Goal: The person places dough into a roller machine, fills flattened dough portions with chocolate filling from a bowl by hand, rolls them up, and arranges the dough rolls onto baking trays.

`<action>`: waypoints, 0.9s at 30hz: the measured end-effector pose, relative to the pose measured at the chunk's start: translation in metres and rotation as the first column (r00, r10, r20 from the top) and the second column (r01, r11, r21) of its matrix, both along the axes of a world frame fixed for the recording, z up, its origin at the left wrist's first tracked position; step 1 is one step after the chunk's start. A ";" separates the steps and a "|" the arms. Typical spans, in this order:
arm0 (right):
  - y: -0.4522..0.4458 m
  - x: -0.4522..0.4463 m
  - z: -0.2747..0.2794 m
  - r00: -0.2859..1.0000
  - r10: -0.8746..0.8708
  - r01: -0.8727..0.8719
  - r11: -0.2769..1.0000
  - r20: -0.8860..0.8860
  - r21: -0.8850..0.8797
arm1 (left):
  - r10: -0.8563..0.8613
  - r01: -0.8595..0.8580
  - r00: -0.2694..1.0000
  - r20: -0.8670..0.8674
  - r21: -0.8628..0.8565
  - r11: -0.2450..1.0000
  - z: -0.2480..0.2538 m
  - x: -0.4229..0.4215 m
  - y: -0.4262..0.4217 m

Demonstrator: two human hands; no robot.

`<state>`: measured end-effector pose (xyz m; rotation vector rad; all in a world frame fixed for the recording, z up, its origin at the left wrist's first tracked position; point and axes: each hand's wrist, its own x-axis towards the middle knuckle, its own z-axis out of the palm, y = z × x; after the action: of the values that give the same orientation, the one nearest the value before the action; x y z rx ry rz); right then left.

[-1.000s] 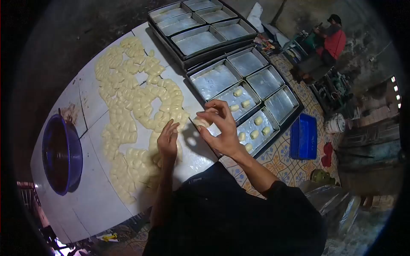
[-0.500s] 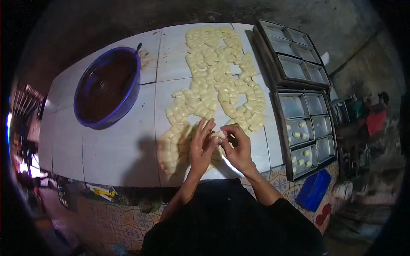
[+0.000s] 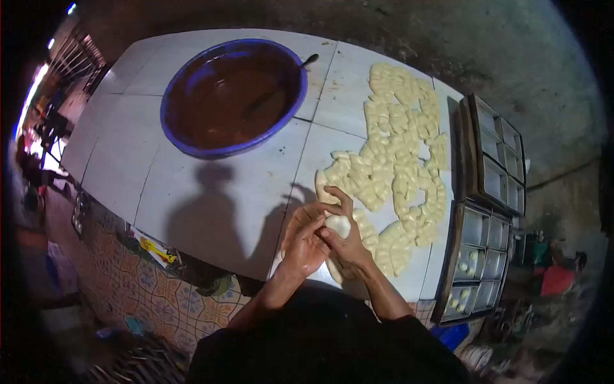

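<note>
A small pale dough piece (image 3: pixel 338 226) is held in my right hand (image 3: pixel 348 240), between thumb and curled fingers. Close against it on the left, my left hand (image 3: pixel 305 246) has its palm turned up and its fingers apart, near the dough; whether it touches the dough is unclear. Many joined pale dough pieces (image 3: pixel 390 173) spread over the white table (image 3: pixel 211 185), beyond and to the right of my hands. At the upper left stands a purple basin (image 3: pixel 167 121) of brown filling, with a spoon handle (image 3: pixel 311 60) over its rim.
Two sets of metal trays, a far one (image 3: pixel 495 147) and a near one (image 3: pixel 454 256), stand along the table's right side; several dough balls (image 3: pixel 470 264) lie in the near set. A blue bin (image 3: pixel 451 335) is on the floor. A person in red (image 3: pixel 558 280) is at the far right.
The view has swung left, towards the basin. My hands have come together, and the dough piece now shows flattened in my right hand.
</note>
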<state>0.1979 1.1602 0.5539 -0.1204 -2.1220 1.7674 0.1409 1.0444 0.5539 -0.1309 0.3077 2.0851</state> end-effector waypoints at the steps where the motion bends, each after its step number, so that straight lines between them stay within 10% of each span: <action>1: -0.001 -0.005 -0.005 0.998 0.043 -0.031 0.968 0.044 -0.249 | 0.002 -0.002 1.000 -0.023 0.022 1.000 -0.025 -0.006 0.000; 4: 0.016 -0.011 -0.028 0.986 0.159 -0.109 0.850 0.054 -0.516 | -0.190 0.288 0.956 -0.225 0.577 0.765 -0.010 -0.066 0.014; 7: 0.018 -0.023 -0.025 0.987 0.142 -0.083 0.853 0.076 -0.515 | 0.020 0.146 0.817 -0.576 0.240 0.960 -0.015 -0.200 0.026; 8: 0.019 -0.025 -0.025 0.992 0.103 -0.049 0.859 0.077 -0.509 | -0.117 -0.321 0.563 -0.818 -0.347 0.881 0.034 -0.218 0.031; 10: 0.019 -0.030 -0.025 0.995 0.027 0.026 0.860 0.095 -0.510 | -0.658 -0.460 0.443 -0.609 -0.784 0.417 0.010 -0.300 0.050; 12: 0.024 -0.032 -0.038 0.995 0.013 0.042 0.857 0.102 -0.513 | -0.796 -0.501 0.272 -0.541 -0.786 0.362 -0.066 -0.340 0.064; 18: 0.032 -0.034 -0.047 1.000 0.017 -0.030 0.734 -0.027 -0.678 | -0.798 -0.380 0.406 -0.446 -0.876 0.297 0.004 -0.302 0.060; 21: 0.028 -0.043 -0.049 0.997 -0.023 0.074 0.622 0.077 -0.779 | -0.650 -0.301 0.417 -0.635 -0.772 0.560 0.045 -0.227 0.047; 22: 0.025 -0.050 -0.038 0.995 -0.072 0.089 0.396 0.066 -0.914 | -0.587 -0.234 0.465 -0.663 -0.731 0.641 0.043 -0.198 0.046; 25: 0.030 -0.044 -0.060 0.997 0.023 0.070 0.196 0.076 -0.978 | -0.446 0.127 0.790 -0.421 -0.599 0.791 0.026 -0.114 0.045; 27: 0.025 -0.035 -0.038 0.962 -0.151 0.270 0.414 0.227 -0.869 | -0.239 -0.095 0.851 -0.468 -0.585 0.805 0.025 -0.075 0.045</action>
<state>0.1627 1.1852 0.5157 -0.7515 -0.8723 2.5495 0.0655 1.0897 0.5786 0.0894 1.2885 1.8415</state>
